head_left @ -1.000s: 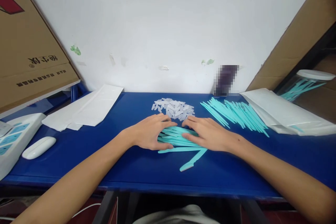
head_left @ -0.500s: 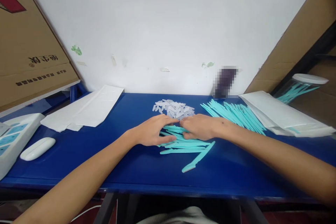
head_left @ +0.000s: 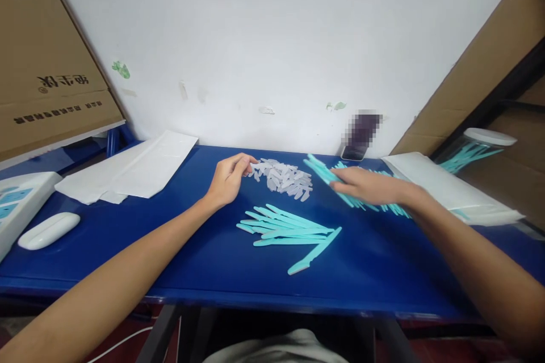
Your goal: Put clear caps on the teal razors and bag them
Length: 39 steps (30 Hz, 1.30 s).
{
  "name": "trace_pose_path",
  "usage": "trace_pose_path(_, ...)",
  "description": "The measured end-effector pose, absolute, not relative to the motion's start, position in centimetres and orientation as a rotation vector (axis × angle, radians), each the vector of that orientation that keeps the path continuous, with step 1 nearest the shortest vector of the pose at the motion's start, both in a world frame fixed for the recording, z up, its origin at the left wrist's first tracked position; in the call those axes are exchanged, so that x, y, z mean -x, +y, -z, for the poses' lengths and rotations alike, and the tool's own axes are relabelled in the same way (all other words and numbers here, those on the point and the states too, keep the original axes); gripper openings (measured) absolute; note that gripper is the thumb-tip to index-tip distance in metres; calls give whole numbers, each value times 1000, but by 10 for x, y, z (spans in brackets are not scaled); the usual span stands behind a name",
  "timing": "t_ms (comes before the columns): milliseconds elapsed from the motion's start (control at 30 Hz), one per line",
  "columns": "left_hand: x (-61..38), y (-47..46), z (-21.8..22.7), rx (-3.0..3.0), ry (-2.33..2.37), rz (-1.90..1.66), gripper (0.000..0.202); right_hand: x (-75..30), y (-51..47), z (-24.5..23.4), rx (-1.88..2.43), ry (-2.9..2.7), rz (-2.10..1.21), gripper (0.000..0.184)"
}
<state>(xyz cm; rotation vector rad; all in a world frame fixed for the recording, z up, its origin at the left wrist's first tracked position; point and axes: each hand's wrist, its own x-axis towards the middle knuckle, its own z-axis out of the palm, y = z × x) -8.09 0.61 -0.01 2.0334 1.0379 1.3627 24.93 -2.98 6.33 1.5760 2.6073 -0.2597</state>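
My left hand (head_left: 230,177) is at the left edge of a heap of small translucent blade caps (head_left: 285,176), thumb and fingers pinched together. Whether a cap is between the fingertips I cannot make out. My right hand (head_left: 368,184), slightly blurred, is closed around a bunch of teal eyebrow razors (head_left: 320,169) that stick out to its left. Below and behind that hand lies a pile of teal razors (head_left: 394,209), partly covered by it. Between my arms, a fanned group of teal razors (head_left: 289,229) lies loose on the blue table, one angled toward the front edge.
White paper sheets or bags (head_left: 131,167) lie at the left, with a white mouse-like object (head_left: 49,231) and a white box (head_left: 25,198) nearby. A phone (head_left: 360,136) leans on the wall. At right are a white bag (head_left: 460,190) and a clear jar (head_left: 472,150) holding razors.
My hands have parted from the middle razor group. My left hand went left and up to the caps' edge; my right hand moved right with a bunch of razors to the right-hand pile.
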Motion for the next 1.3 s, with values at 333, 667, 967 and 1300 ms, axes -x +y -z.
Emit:
trace_pose_path(333,71,-12,-12,-2853,977,-725,40,-310,-1,-36,-2016,2186,52,37)
trace_pose_path(667,79,-1,-11,-2524,1420,-1114,46,-232,-48,-45,-1418,2782,385,30)
trace_pose_path(967,92,12,-8,-2448,1516,-1149,46,-226,-55,-41,-1477,2806,375,45)
trace_pose_path(1300,90,14,-2,-2503,1503,-1038,48,-213,-55,-34,-1473,2798,204,52)
